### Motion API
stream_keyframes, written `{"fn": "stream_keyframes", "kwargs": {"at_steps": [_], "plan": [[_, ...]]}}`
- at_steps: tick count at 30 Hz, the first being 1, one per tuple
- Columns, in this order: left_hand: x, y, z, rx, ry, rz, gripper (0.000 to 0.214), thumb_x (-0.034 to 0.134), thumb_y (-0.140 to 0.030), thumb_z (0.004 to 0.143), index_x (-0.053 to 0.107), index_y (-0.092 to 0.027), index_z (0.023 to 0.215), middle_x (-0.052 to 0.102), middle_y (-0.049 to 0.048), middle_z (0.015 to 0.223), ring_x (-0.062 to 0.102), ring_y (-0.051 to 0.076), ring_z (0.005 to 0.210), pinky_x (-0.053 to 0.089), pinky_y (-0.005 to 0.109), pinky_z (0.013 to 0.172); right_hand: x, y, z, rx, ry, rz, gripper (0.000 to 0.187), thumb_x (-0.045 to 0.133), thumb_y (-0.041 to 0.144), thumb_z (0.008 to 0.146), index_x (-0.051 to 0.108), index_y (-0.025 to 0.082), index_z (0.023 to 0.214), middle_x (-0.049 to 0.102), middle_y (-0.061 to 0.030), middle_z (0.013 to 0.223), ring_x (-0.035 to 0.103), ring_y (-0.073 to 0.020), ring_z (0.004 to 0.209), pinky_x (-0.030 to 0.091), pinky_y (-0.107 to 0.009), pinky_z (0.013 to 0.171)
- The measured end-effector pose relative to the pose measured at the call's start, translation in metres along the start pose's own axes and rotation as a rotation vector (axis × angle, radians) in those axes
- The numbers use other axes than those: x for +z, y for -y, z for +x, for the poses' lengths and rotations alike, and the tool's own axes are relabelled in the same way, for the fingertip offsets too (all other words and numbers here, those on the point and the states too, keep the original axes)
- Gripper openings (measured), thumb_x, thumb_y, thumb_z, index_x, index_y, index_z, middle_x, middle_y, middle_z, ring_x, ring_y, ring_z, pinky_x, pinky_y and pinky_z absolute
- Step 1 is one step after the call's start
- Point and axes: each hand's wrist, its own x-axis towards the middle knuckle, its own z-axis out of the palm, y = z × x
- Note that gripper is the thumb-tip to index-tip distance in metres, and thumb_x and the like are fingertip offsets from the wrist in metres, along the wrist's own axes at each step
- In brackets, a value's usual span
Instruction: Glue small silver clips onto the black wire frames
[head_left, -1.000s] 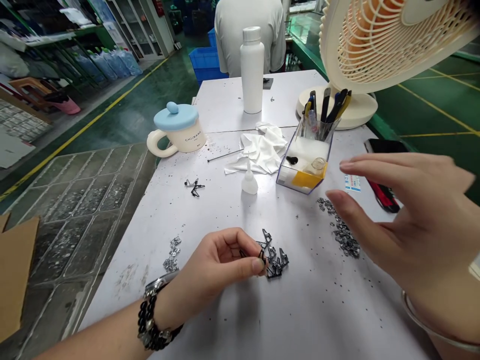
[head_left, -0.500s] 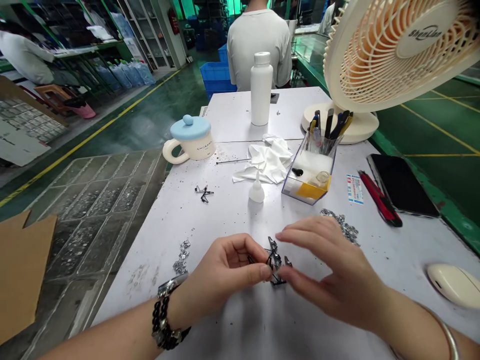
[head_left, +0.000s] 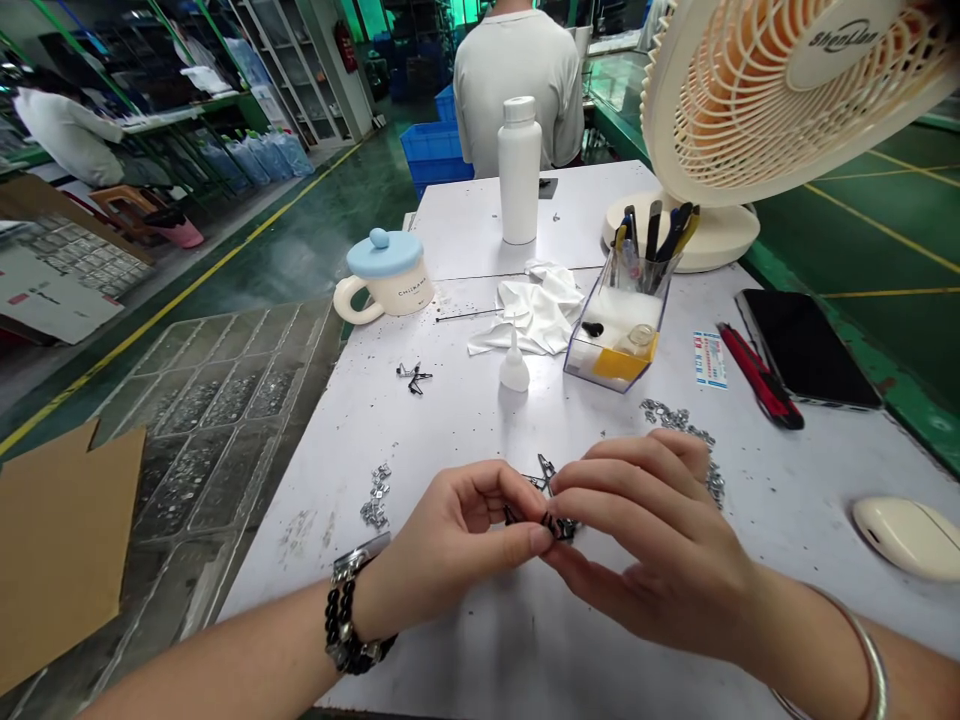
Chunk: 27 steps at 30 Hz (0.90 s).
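Observation:
Between the thumb and forefinger of my left hand [head_left: 469, 530], a small black metal part [head_left: 552, 524] is pinched, mostly covered by the fingers. My right hand [head_left: 660, 545] meets it from the other side, thumb and fingertips closed on the same part. More thin black metal parts [head_left: 546, 470] lie on the white table just behind the fingertips, partly hidden by the right hand. Small silver metal clips [head_left: 376, 495] are scattered left of my left hand. A larger heap of silver clips [head_left: 686, 425] lies behind my right hand.
Farther back are a few black parts [head_left: 415, 378], a small white dropper bottle [head_left: 514, 368], a white cloth [head_left: 536, 310], a clear tool box [head_left: 615, 340], a lidded mug [head_left: 386, 275], a white bottle [head_left: 519, 175] and a fan [head_left: 682, 225]. A red cutter [head_left: 761, 380] and phone [head_left: 806, 350] lie right.
My right hand has moved left and its spread fingers have closed in on the black part at my left fingertips. The view has shifted slightly.

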Motion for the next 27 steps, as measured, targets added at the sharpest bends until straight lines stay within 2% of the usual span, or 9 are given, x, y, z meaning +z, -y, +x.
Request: {"fn": "stream_keyframes", "kwargs": {"at_steps": [3,8,14,16,19,21,24,27], "plan": [[-0.001,0.0,0.0,0.007,-0.016,0.083,0.007,0.069,-0.017,0.075,0.062,-0.015,0.076,0.061,0.002,0.078,0.057,0.011,0.074,0.046,0.024,0.069,0.002,0.0,-0.001,0.028,-0.015,0.004,0.013,0.065,0.018,0.073,0.059,0.019,0.084,0.067,0.0015,0.082,0.057,-0.0162,0.079,0.033,-0.037,0.073],[-0.002,0.001,0.0,0.0,-0.023,0.102,0.01,0.068,-0.02,0.076,0.06,-0.015,0.077,0.06,0.0021,0.077,0.056,0.012,0.072,0.045,0.025,0.067,0.004,0.001,-0.001,0.037,-0.019,0.011,0.014,0.065,0.016,0.071,0.059,0.018,0.084,0.066,0.0018,0.078,0.055,-0.0166,0.077,0.032,-0.038,0.073],[-0.006,-0.003,0.004,-0.046,-0.008,0.251,0.021,0.071,-0.027,0.074,0.057,-0.015,0.085,0.059,0.0024,0.082,0.056,0.012,0.077,0.046,0.023,0.07,0.008,-0.005,-0.005,0.057,0.073,0.062,0.018,0.063,0.016,0.071,0.056,0.019,0.087,0.064,0.0019,0.083,0.053,-0.0168,0.083,0.03,-0.038,0.076],[-0.012,-0.008,0.006,0.026,-0.081,0.416,0.027,0.068,-0.031,0.076,0.056,-0.015,0.093,0.061,0.0048,0.088,0.058,0.014,0.082,0.048,0.026,0.073,0.009,-0.008,-0.008,0.108,0.145,0.094,0.016,0.062,0.019,0.071,0.055,0.02,0.086,0.064,0.0018,0.086,0.051,-0.0184,0.087,0.029,-0.039,0.08],[-0.023,-0.017,0.01,0.199,-0.291,0.663,0.027,0.063,-0.034,0.08,0.054,-0.016,0.098,0.06,0.0064,0.097,0.058,0.017,0.09,0.048,0.028,0.081,0.007,-0.013,-0.01,0.226,0.291,0.12,0.014,0.062,0.021,0.07,0.055,0.022,0.082,0.062,0.0021,0.091,0.049,-0.02,0.093,0.026,-0.042,0.087],[-0.032,-0.025,0.012,0.29,-0.409,0.751,0.025,0.06,-0.035,0.082,0.053,-0.017,0.098,0.058,0.0063,0.101,0.057,0.016,0.094,0.045,0.027,0.087,0.004,-0.014,-0.01,0.265,0.35,0.112,0.017,0.063,0.022,0.069,0.056,0.022,0.085,0.061,0.0012,0.095,0.048,-0.0211,0.096,0.025,-0.044,0.089],[-0.042,-0.037,0.016,0.364,-0.515,0.856,0.025,0.054,-0.036,0.085,0.052,-0.016,0.099,0.058,0.0073,0.1,0.056,0.017,0.094,0.044,0.029,0.087,0.0,-0.017,-0.008,0.25,0.346,0.08,0.025,0.065,0.029,0.069,0.056,0.023,0.092,0.06,-0.001,0.1,0.047,-0.0229,0.098,0.026,-0.045,0.09],[-0.05,-0.05,0.026,0.373,-0.534,1.012,0.026,0.05,-0.036,0.087,0.054,-0.014,0.1,0.06,0.0078,0.093,0.058,0.017,0.086,0.046,0.032,0.08,0.001,-0.02,-0.007,0.233,0.294,0.036,0.023,0.063,0.032,0.072,0.057,0.023,0.093,0.059,-0.0016,0.103,0.046,-0.0235,0.102,0.025,-0.045,0.092]]}}
